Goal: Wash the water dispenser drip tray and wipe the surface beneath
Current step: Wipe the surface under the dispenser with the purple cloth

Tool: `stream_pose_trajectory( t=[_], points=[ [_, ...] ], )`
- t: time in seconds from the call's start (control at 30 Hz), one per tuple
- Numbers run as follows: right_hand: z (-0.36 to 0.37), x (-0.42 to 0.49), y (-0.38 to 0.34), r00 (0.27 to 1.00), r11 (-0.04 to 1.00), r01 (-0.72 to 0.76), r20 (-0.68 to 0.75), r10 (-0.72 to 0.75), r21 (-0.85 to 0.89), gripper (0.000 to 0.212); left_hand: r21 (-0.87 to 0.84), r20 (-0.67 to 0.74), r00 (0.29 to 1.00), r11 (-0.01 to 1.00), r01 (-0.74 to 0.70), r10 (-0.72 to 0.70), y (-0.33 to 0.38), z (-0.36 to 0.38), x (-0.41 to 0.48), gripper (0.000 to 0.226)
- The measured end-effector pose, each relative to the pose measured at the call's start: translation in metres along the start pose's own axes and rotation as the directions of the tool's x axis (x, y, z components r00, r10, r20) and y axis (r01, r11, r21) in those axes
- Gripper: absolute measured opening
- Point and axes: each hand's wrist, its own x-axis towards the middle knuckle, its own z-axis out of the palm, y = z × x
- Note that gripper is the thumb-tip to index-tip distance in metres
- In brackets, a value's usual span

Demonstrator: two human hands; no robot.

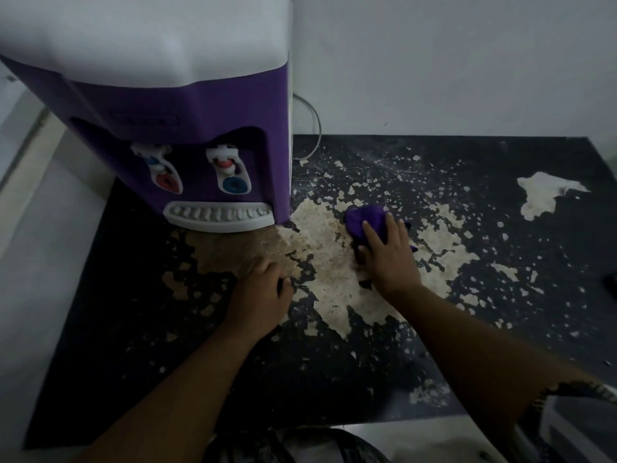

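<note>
A purple and white water dispenser [187,105] stands at the back left of a dark table [500,262] whose coating is peeling into pale patches. Its white slotted drip tray [218,216] sits in place at the dispenser's foot, under two taps. My right hand [387,259] presses a purple cloth [365,222] flat onto the worn surface just right of the dispenser. My left hand [258,292] rests on the table in front of the tray, fingers curled, holding nothing that I can see.
A grey cable [312,128] runs down behind the dispenser along the white wall. A crumpled pale scrap [544,195] lies at the table's back right. A dark object [611,284] sits at the right edge. The table's left edge meets a white ledge.
</note>
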Motion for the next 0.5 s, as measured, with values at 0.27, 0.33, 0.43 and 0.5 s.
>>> stream_pose_trajectory(
  t=[0.27, 0.33, 0.43, 0.5],
  points=[
    [-0.006, -0.001, 0.001, 0.991, 0.998, -0.002, 0.132, -0.006, 0.057, 0.076, -0.048, 0.066, 0.998, 0.999, 0.024, -0.021, 0.007, -0.009, 0.008, 0.024],
    [-0.008, -0.001, 0.000, 0.993, 0.996, -0.032, 0.119, 0.022, 0.085, 0.076, -0.044, 0.091, 0.996, 0.999, 0.023, -0.018, 0.008, -0.013, 0.013, 0.022],
    [-0.010, -0.001, 0.006, 0.996, 0.993, -0.064, 0.061, 0.058, 0.100, 0.073, -0.026, 0.125, 0.992, 0.999, 0.032, -0.028, 0.008, -0.016, 0.017, 0.022],
    [-0.011, -0.002, 0.014, 0.990, 0.993, -0.089, 0.113, 0.079, 0.083, 0.072, -0.025, 0.142, 0.989, 0.999, 0.047, -0.043, 0.006, -0.016, 0.018, 0.024]
  ],
)
